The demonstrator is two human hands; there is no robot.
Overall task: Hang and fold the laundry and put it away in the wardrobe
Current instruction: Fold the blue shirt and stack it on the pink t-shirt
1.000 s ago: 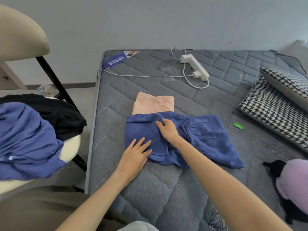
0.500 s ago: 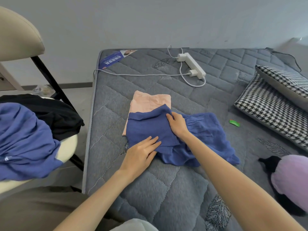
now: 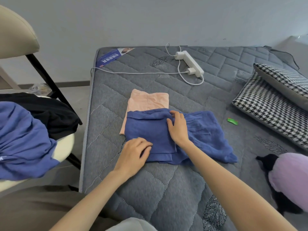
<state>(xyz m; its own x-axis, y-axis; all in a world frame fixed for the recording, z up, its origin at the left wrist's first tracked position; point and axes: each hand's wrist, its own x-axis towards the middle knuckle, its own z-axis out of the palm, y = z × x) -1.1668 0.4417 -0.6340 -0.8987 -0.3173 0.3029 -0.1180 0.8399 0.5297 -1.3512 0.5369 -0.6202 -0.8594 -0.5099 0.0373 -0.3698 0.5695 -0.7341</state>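
left hand (image 3: 133, 157) bare past the wrist, right hand (image 3: 178, 129) likewise, brownish-grey trousers (image 3: 33, 209)
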